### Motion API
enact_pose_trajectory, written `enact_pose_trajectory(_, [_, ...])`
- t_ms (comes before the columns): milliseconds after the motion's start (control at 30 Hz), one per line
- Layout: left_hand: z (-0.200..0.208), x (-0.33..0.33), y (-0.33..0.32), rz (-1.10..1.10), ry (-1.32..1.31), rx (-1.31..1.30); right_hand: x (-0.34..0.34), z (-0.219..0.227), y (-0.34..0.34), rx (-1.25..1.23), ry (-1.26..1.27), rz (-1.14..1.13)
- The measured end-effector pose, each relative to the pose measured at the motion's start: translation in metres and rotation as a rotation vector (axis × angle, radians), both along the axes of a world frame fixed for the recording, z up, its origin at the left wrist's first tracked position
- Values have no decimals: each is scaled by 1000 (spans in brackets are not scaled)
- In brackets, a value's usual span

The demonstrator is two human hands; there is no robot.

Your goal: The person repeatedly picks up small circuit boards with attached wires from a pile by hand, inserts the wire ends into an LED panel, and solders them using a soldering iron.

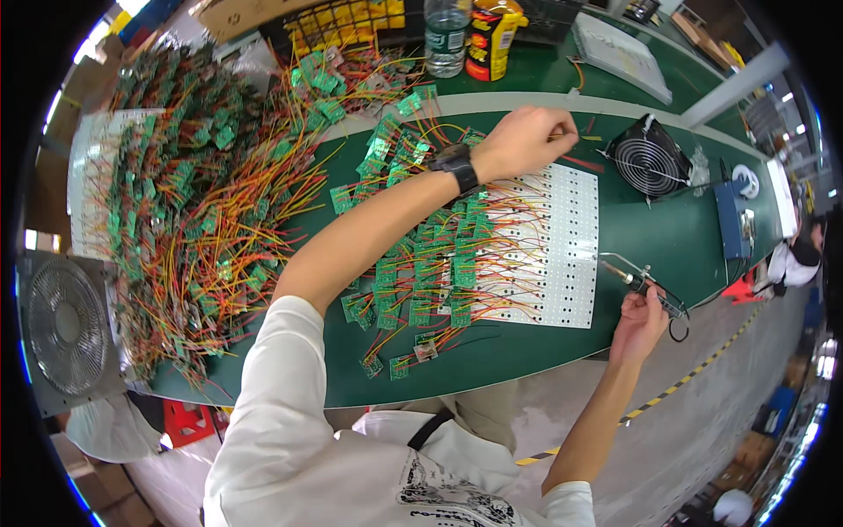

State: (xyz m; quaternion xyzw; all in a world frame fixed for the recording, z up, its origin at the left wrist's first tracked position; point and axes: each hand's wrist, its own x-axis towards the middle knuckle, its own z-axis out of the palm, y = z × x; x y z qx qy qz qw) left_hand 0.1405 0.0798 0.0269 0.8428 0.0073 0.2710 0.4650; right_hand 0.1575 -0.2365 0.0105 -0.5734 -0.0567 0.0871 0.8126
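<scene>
My right hand [639,325] is closed around a soldering iron [632,279] with a thin curved metal tube along it, held beyond the right edge of a white perforated board [575,255]. My left arm reaches across the bench, a black watch on its wrist. At the board's far edge, my left hand [531,140] has its fingers pinched together; what is between them I cannot make out. Short red wires [584,164] lie just beside it. Small green circuit boards [426,263] are lined up in rows, with their red and yellow wires spread over the white board.
A large heap of wired circuit boards [202,184] covers the left side. A black fan [650,158] and a blue box-shaped unit [731,220] stand at the right. Behind are a clear bottle [446,39], a yellow-and-red container [492,39] and a black basket [342,26].
</scene>
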Motion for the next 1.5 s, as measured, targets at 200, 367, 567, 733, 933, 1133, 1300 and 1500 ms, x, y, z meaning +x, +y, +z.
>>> enact_pose_trajectory(200, [-5, -10, -7, 88, 76, 304, 45, 16, 41, 73, -164, -84])
enact_pose_trajectory(367, [-12, -12, -14, 86, 114, 403, 95, 15, 66, 19, -237, -44])
enact_pose_trajectory(567, [-20, -5, -17, 131, 75, 585, 120, -13, 82, -1, -239, 32])
enact_pose_trajectory(733, [-25, -7, -16, 152, 27, 652, 118, -22, 82, -44, -166, 157])
enact_pose_trajectory(933, [-27, -4, -16, 179, 12, 681, 121, -24, 76, -81, -150, 179])
enact_pose_trajectory(1133, [-28, -3, -18, 182, -11, 709, 119, -24, 78, -134, -185, 188])
enact_pose_trajectory(1300, [-29, -3, -19, 189, -10, 718, 117, -24, 80, -163, -199, 193])
enact_pose_trajectory(1500, [-29, -2, -19, 195, -5, 737, 117, -24, 81, -190, -209, 195])
